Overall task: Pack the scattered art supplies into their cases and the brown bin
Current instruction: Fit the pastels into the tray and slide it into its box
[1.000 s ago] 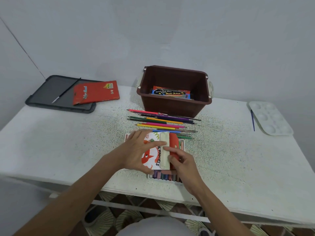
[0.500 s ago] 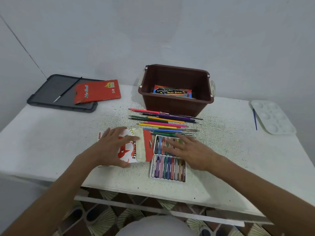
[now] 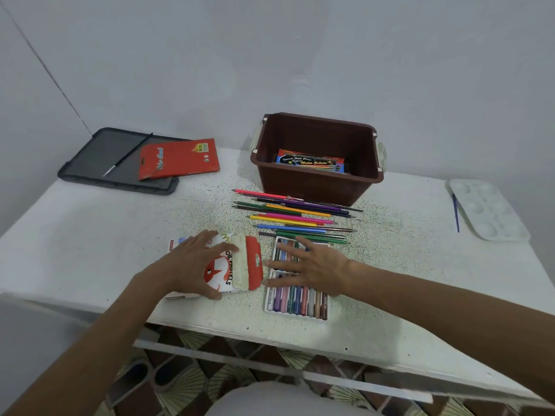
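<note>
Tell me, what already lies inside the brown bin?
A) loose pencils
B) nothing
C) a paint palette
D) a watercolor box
D: a watercolor box lies on the floor of the bin, while the pencils and the palette are outside it.

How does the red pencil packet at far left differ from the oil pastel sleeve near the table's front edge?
The red pencil packet is red all over; the oil pastel sleeve is mostly white with a red flap. The packet lies untouched, partly on a grey lid; the sleeve lies under the left hand, which grips it. Both are flat card cases outside the brown bin.
</note>
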Demonstrator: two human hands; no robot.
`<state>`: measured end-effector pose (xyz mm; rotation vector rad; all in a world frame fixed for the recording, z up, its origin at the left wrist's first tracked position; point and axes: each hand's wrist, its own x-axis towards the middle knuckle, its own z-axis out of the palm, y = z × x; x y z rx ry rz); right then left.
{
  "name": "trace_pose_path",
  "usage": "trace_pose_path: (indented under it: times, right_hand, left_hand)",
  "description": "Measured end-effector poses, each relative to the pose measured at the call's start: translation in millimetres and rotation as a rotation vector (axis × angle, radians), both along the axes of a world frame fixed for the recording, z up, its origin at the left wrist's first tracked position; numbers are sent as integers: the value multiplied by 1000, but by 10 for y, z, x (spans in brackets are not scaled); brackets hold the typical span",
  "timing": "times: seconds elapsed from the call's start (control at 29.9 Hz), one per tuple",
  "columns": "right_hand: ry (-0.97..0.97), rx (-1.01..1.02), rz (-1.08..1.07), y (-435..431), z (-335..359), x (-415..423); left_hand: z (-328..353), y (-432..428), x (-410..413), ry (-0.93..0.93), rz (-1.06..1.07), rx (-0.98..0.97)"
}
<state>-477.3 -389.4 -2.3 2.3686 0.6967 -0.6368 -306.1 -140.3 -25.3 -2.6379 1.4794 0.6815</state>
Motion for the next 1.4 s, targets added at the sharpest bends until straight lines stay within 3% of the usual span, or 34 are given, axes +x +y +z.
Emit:
trace_pose_path:
  times: [0.3, 0.5, 0.9, 1.4]
  right_hand:
    - [28, 70, -4, -36, -9, -157]
    - [101, 235, -283, -295, 32, -323]
    - [-36, 413, -661, -742, 26, -667]
    - [-23, 444, -631, -765, -34, -689]
  left_hand:
    - [-21, -58, -19, -3, -32, -2]
    - [-44, -178, -75, 0, -92, -28]
    - [-82, -675, -276, 0, -252, -63]
    - [21, -1012, -465, 125, -283, -91]
